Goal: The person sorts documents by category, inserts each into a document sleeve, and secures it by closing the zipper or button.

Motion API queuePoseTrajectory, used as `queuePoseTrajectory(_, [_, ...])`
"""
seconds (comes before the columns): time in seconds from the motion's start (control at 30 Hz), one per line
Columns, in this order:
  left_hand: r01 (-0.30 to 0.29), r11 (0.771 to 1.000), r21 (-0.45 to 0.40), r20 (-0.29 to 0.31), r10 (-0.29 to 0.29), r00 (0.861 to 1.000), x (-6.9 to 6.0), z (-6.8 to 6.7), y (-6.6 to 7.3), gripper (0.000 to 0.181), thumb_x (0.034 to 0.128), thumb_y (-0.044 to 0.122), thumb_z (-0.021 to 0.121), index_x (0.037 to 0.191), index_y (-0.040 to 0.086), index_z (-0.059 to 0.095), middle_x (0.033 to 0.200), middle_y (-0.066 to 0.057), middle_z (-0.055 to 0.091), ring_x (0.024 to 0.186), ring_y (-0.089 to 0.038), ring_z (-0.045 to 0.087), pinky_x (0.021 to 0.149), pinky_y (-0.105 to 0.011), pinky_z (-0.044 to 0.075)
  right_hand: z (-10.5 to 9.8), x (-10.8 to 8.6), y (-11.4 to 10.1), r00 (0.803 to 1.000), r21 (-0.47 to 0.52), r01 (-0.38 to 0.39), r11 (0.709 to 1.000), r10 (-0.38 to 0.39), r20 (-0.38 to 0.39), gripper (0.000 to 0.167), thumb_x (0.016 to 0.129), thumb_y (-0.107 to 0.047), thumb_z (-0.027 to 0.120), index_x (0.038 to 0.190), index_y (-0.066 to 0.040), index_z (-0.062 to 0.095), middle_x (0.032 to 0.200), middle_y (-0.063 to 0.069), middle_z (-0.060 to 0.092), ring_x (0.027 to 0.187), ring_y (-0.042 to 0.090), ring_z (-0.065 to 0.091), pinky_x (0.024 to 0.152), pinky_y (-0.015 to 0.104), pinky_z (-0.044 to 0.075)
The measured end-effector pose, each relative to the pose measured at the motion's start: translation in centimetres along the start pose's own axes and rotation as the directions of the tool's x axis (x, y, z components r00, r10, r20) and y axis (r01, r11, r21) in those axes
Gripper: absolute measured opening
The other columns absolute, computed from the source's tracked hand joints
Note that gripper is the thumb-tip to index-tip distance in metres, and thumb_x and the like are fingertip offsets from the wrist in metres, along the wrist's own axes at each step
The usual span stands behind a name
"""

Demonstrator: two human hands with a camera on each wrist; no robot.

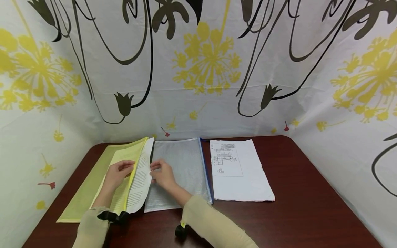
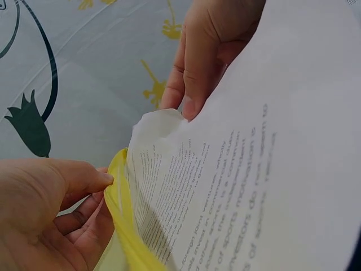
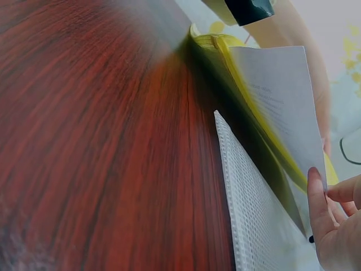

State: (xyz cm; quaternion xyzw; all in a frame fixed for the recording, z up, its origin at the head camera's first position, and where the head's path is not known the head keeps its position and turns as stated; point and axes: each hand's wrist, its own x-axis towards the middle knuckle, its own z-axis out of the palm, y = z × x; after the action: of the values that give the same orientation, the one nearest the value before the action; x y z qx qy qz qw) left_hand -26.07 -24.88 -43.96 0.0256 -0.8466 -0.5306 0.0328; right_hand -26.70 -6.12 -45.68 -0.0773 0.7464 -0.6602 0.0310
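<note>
A yellow mesh document pouch (image 1: 88, 187) lies at the left of the table, its upper edge lifted. My left hand (image 1: 118, 174) pinches that yellow edge between thumb and fingers, plainly seen in the left wrist view. Printed sheets (image 1: 139, 182) stick partly out of the pouch, and their lower part shows through the yellow side. With thumb and fingers my right hand (image 1: 162, 174) grips the sheets' right edge. In the right wrist view the paper (image 3: 282, 96) stands tilted up from the pouch's opening.
Beside the yellow pouch lies a clear mesh pouch (image 1: 183, 172) with a blue edge, under my right forearm. Farther right a white sheet (image 1: 242, 182) with a technical drawing rests on the dark red wooden table (image 1: 297, 206). Patterned fabric (image 1: 204, 113) surrounds the table's back and sides.
</note>
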Motion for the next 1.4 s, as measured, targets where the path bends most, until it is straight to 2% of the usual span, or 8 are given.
queuePoseTrajectory(0.13, [0.005,1.0,-0.007,-0.006,-0.006,1.0,-0.1,0.1,0.1,0.035,0.0992,0.009,0.059,0.129,-0.01,0.059,0.106,-0.011,0.07,0.078,0.012,0.058,0.073,-0.012,0.054,0.3,0.1,0.0,1.0,-0.006,-0.001,1.0,0.001,0.008,0.025,0.085,0.009,0.065,0.107,-0.001,0.063,0.097,0.009,0.068,0.058,0.008,0.06,0.055,0.03,0.06])
queuePoseTrajectory(0.3, [0.02,1.0,-0.01,-0.005,-0.02,1.0,-0.2,0.1,0.2,0.036,0.0997,0.011,0.059,0.129,-0.009,0.059,0.109,-0.015,0.069,0.078,0.011,0.059,0.074,-0.012,0.055,0.7,0.2,0.0,1.0,-0.003,0.0,1.0,0.0,0.006,0.025,0.084,0.012,0.064,0.106,0.0,0.064,0.096,0.01,0.068,0.059,0.011,0.061,0.056,0.033,0.061])
queuePoseTrajectory(0.43, [0.028,1.0,-0.008,-0.003,-0.028,1.0,-0.2,0.1,0.3,0.036,0.1,0.012,0.059,0.13,-0.008,0.059,0.113,-0.02,0.068,0.079,0.011,0.059,0.075,-0.013,0.055,1.1,0.2,-0.1,1.0,-0.023,-0.011,1.0,0.011,0.002,0.025,0.084,0.012,0.065,0.106,-0.001,0.064,0.094,0.008,0.068,0.063,0.016,0.065,0.056,0.032,0.061])
queuePoseTrajectory(0.7, [0.016,1.0,-0.004,-0.002,-0.016,1.0,-0.2,0.0,0.4,0.036,0.1,0.012,0.059,0.13,-0.008,0.059,0.114,-0.019,0.069,0.08,0.012,0.059,0.076,-0.013,0.055,1.6,0.2,-0.3,1.0,-0.059,-0.011,0.998,0.011,0.011,0.024,0.085,0.01,0.066,0.106,-0.002,0.064,0.094,0.008,0.068,0.07,0.026,0.07,0.055,0.031,0.061])
queuePoseTrajectory(0.9, [0.01,1.0,-0.004,0.001,-0.01,1.0,-0.3,0.0,0.5,0.036,0.1003,0.012,0.058,0.13,-0.008,0.059,0.117,-0.024,0.067,0.081,0.012,0.059,0.076,-0.012,0.055,1.9,0.2,-0.4,1.0,-0.057,-0.013,0.998,0.014,0.019,0.023,0.087,0.008,0.066,0.106,-0.003,0.063,0.093,0.007,0.067,0.066,0.014,0.064,0.055,0.027,0.06])
queuePoseTrajectory(1.03, [0.014,1.0,-0.003,0.003,-0.014,1.0,-0.5,0.0,0.5,0.036,0.1005,0.013,0.058,0.13,-0.008,0.059,0.118,-0.024,0.067,0.081,0.012,0.059,0.076,-0.013,0.055,2.2,0.3,-0.3,0.999,-0.078,0.007,0.997,-0.005,0.032,0.021,0.088,0.008,0.065,0.106,-0.003,0.063,0.086,0.002,0.063,0.061,0.006,0.055,0.052,0.023,0.058])
queuePoseTrajectory(1.2, [0.006,1.0,-0.01,0.009,-0.006,1.0,-0.4,-0.1,0.4,0.036,0.1003,0.014,0.059,0.13,-0.007,0.059,0.118,-0.023,0.067,0.081,0.012,0.06,0.077,-0.014,0.056,2.4,0.4,-0.3,0.998,-0.109,0.034,0.994,-0.028,0.053,0.019,0.089,0.006,0.065,0.105,-0.003,0.063,0.078,-0.002,0.056,0.059,0.004,0.052,0.049,0.02,0.055])
queuePoseTrajectory(1.4, [-0.008,1.0,-0.01,0.016,0.008,1.0,-0.3,-0.1,0.4,0.036,0.1005,0.014,0.059,0.13,-0.007,0.06,0.117,-0.021,0.069,0.082,0.012,0.06,0.077,-0.014,0.056,2.4,0.3,-0.6,0.997,-0.189,0.059,0.98,-0.048,0.061,0.016,0.088,0.0,0.07,0.103,-0.004,0.065,0.075,-0.001,0.061,0.052,0.004,0.052,0.047,0.017,0.051])
